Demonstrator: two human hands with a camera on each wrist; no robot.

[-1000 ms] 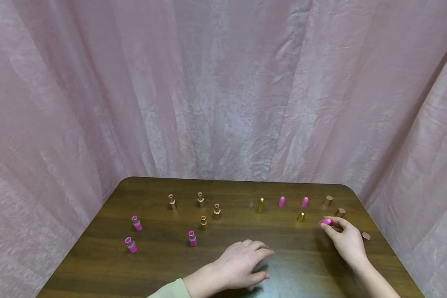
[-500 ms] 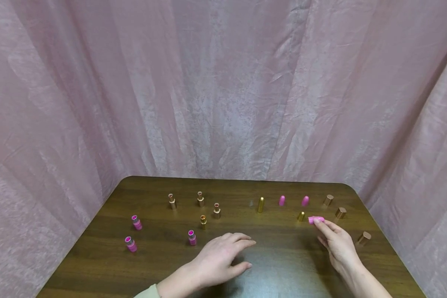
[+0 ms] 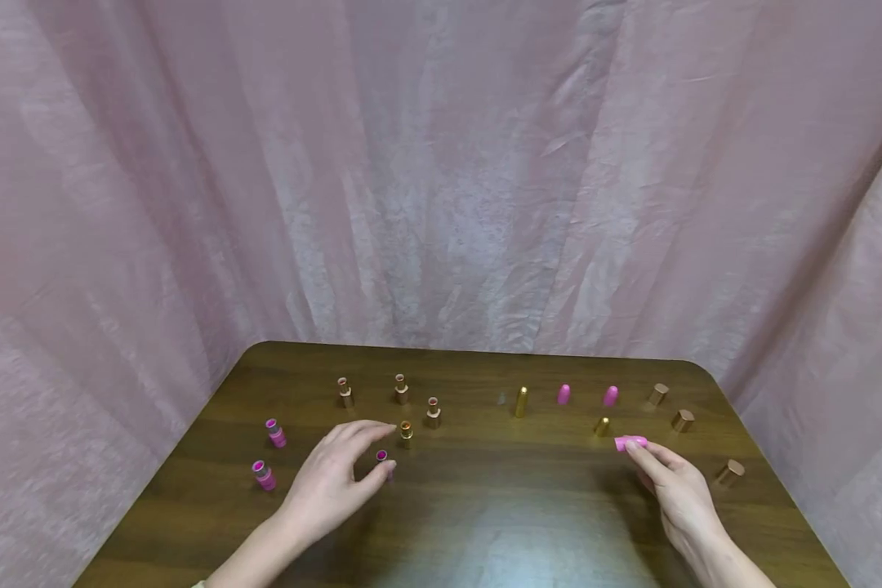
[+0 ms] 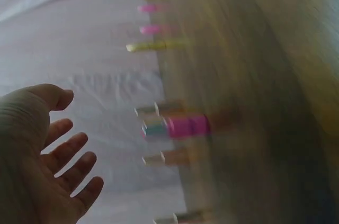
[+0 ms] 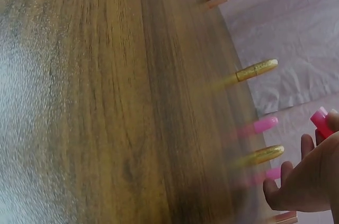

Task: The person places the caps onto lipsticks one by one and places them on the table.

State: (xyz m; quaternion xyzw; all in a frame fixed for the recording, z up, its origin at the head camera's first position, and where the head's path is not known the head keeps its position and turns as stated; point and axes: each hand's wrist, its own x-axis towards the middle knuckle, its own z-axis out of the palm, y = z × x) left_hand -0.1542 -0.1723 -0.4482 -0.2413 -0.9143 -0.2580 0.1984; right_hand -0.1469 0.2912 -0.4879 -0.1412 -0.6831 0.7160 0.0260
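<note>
My right hand [image 3: 679, 494] pinches a pink lipstick cap [image 3: 630, 443] above the table's right side, the cap lying nearly level. In the right wrist view the same pink cap [image 5: 321, 122] shows at the fingertips. Thumb and fingers spread, my left hand [image 3: 334, 478] hovers by an uncapped pink lipstick tube [image 3: 381, 456], which its thumb partly covers in the head view. The left wrist view shows this pink tube [image 4: 185, 126] upright and apart from the fingers. Just behind it is an uncapped gold lipstick tube [image 3: 407, 434].
Two more pink tubes [image 3: 275, 434] stand at left, and rose-gold tubes [image 3: 345, 394] behind. Along the right are pink caps [image 3: 563, 394], rose-gold caps [image 3: 683, 420], a small gold cap [image 3: 602, 426] and a taller gold piece [image 3: 522, 403]. A pink curtain [image 3: 441, 180] backs the wooden table [image 3: 485, 523].
My right hand has lifted the pink cap and turned it so its end points left. My left hand has moved left, from mid-table to the nearest pink tube.
</note>
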